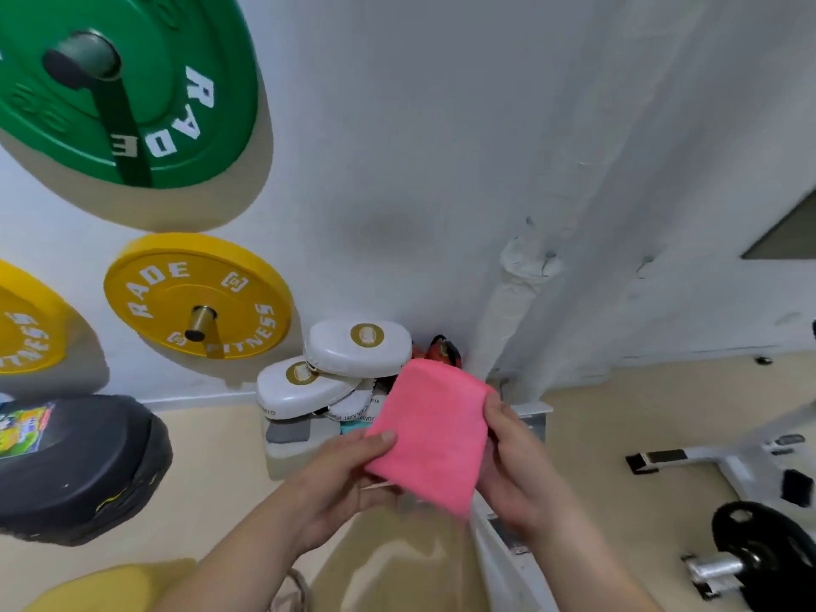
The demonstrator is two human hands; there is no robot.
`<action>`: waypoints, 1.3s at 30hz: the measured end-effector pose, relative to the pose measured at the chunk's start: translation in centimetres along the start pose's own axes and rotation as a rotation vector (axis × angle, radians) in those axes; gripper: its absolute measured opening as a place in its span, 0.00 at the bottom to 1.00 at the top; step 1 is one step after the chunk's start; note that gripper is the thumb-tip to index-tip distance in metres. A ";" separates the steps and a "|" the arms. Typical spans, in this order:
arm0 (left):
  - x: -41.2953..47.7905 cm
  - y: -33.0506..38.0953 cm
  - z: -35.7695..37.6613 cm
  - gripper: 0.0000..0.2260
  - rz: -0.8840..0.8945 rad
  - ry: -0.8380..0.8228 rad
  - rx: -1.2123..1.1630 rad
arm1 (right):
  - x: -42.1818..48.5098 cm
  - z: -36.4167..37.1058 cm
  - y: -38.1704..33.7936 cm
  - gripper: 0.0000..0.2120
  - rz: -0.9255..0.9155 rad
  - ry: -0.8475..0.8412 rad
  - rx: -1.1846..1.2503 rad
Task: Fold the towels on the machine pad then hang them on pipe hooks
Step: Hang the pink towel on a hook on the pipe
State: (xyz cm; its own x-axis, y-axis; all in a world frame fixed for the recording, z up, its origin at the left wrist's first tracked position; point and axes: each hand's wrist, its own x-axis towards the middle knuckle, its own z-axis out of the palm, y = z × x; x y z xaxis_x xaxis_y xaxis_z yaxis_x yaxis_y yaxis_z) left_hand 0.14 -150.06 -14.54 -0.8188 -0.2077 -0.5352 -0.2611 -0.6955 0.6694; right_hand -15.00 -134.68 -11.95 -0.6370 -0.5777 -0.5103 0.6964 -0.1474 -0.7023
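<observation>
A pink towel (430, 428), folded into a small rectangle, is held up in front of me with both hands. My left hand (349, 474) grips its lower left corner, thumb on the front. My right hand (514, 466) holds its right edge, fingers wrapped behind the cloth. A white wrapped pipe (508, 311) runs up the wall behind the towel, with small metal hooks (549, 260) near its top. The machine pad is not in view.
Green (128, 81) and yellow weight plates (198, 293) hang on wall pegs at the left. White focus pads (335, 368) are stacked on the floor by the wall. A black pad (75, 466) lies at the left. A white machine frame (724, 457) and a black plate (764, 554) stand at the right.
</observation>
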 end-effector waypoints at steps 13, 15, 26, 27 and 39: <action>17.4 26.2 11.1 0.14 0.264 -0.250 0.591 | 11.8 2.9 -19.7 0.36 -0.354 0.186 -0.686; 18.6 29.0 14.2 0.13 0.303 -0.338 0.687 | 11.4 4.2 -24.8 0.42 -0.434 0.087 -0.870; 19.8 40.8 32.9 0.06 0.790 -0.319 1.080 | 8.3 5.4 -50.1 0.08 -0.565 -0.046 -1.352; 19.6 41.9 34.8 0.06 0.835 -0.291 1.105 | 7.8 5.3 -52.7 0.08 -0.593 -0.044 -1.343; 14.8 56.1 52.0 0.08 1.244 -0.075 1.058 | 3.9 9.5 -74.8 0.10 -1.047 -0.161 -1.057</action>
State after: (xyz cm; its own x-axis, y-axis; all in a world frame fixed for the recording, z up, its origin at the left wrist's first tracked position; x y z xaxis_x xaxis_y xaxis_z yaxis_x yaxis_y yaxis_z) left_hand -53.19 -156.43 41.88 -0.7938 -0.1938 0.5765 0.3527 0.6256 0.6959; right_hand -66.42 -133.54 43.34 -0.5916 -0.6707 0.4473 -0.6398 0.0530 -0.7667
